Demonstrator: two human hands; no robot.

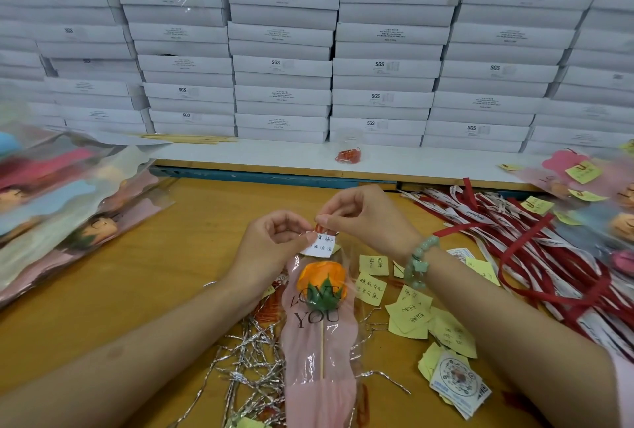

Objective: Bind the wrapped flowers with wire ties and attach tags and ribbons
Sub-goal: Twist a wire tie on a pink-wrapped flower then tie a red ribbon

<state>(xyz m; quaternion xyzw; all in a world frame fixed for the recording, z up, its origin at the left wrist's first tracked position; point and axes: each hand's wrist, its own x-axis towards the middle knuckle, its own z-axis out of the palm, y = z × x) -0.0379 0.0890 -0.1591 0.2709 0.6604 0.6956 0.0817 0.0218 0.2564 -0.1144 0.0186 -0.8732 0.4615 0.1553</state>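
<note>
Backdrop: stacked flat white cardboard boxes (pixel 281 64), ranged in columns across the whole far side. Below them, a brown wooden counter (pixel 144 290). Heaped at its far left, a pile of flowers in clear and pink sleeves (pixel 68 194); looked not yet tagged. Spread at right, a tangle of red and white printed ribbons (pixel 514 256), and past it sleeved flowers with yellow tags (pixel 590 180), judged finished.

Piece in hand: 1 pink-and-clear "LOVE YOU" sleeve holding an orange flower on a thin wooden stick (pixel 320 335). Lay flat mid-counter between the 2 forearms. Judged only partway done: tag being fixed at the sleeve mouth, no wire tie seen round the stick, no ribbon attached. Ran its long axis near to far, stick end toward the person, flower head and open mouth pointing at the boxes.

Left hand (pixel 271 242): pinched the sleeve's top edge beside a white handwritten paper tag (pixel 320 244). Right hand (pixel 367 218): pinched a small red fastener (pixel 320 229) at the tag's top, thumb against forefinger; could not tell clip from tie.

Scattered under and left of the sleeve: crinkled silver wire ties (pixel 250 352). Strewn to its right: loose yellow paper notes (pixel 411 318).
</note>
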